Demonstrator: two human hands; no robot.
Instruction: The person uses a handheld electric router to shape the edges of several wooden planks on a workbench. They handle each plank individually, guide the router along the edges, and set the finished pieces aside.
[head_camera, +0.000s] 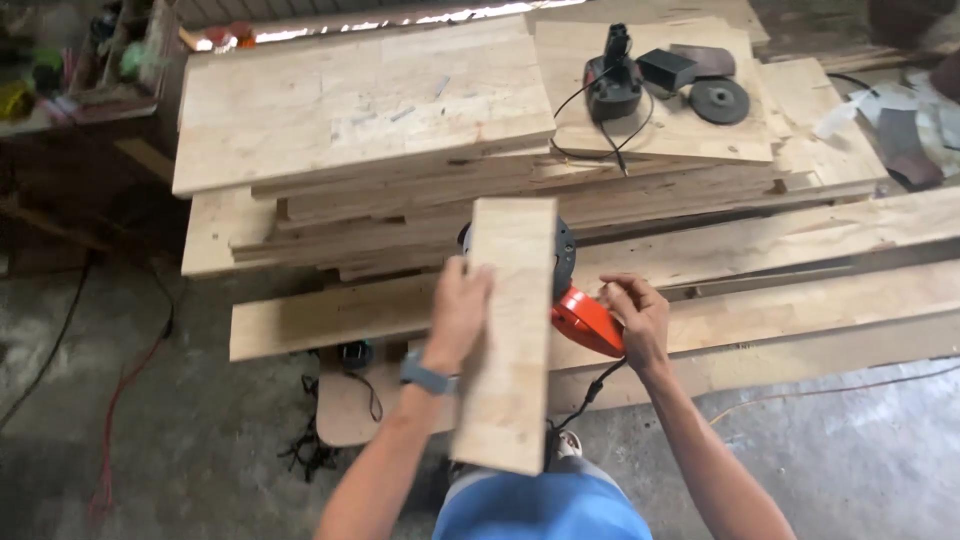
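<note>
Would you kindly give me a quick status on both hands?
Left hand grips wooden board. Right hand on orange power tool. Board covers tool's front.

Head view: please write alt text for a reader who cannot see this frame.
Seen from above, a person's left hand holds a narrow wooden board upright while the right hand grips an orange power tool partly hidden behind it. Beyond lies a stack of wooden boards, with a black tool and a grinding disc on top.
</note>
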